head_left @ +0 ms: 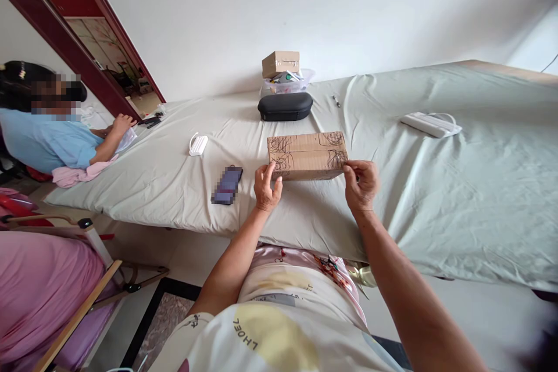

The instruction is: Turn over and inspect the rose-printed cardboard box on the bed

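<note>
A brown cardboard box [305,152] with dark scribbles at the corners of its top rests on the covered table in front of me. My left hand [267,188] grips its near left corner, fingers along the side and thumb by the front face. At the near right corner, my right hand [362,186] is closed with its thumb and fingertips against the box edge. The box's underside is hidden. Left of my left hand lies a dark phone [227,185], its screen blurred out.
Behind the box sit a black hard case [285,107] and a plastic basket [300,85] with a smaller carton [281,64] on top. White corded power strips lie left [199,145] and right [429,124] on the pale green cloth [492,186]. A person in blue [56,138] works at the left end.
</note>
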The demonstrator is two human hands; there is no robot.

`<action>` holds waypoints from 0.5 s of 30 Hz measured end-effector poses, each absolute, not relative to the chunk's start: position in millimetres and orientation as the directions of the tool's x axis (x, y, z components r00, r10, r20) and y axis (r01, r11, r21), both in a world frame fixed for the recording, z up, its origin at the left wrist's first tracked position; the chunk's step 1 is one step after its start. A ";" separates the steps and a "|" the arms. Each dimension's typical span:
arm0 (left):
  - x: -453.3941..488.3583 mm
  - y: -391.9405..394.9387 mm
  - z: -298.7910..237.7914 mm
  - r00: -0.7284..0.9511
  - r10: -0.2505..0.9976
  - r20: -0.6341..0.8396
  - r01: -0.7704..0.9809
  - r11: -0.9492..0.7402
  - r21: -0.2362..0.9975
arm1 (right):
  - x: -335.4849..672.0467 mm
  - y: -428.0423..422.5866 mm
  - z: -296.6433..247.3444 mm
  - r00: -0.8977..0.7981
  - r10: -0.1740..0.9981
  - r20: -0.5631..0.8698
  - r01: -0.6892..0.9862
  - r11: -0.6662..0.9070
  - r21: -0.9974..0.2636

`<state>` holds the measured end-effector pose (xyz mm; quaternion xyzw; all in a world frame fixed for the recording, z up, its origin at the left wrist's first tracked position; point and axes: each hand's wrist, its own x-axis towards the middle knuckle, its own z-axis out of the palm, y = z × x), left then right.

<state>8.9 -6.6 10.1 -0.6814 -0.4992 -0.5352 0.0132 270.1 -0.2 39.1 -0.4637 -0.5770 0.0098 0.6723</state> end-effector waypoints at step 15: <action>14.4 -2.3 5.7 -0.011 0.850 0.526 0.702 -0.368 0.609 | 279.2 29.2 2.0 0.131 0.783 0.609 0.621 0.414 -0.666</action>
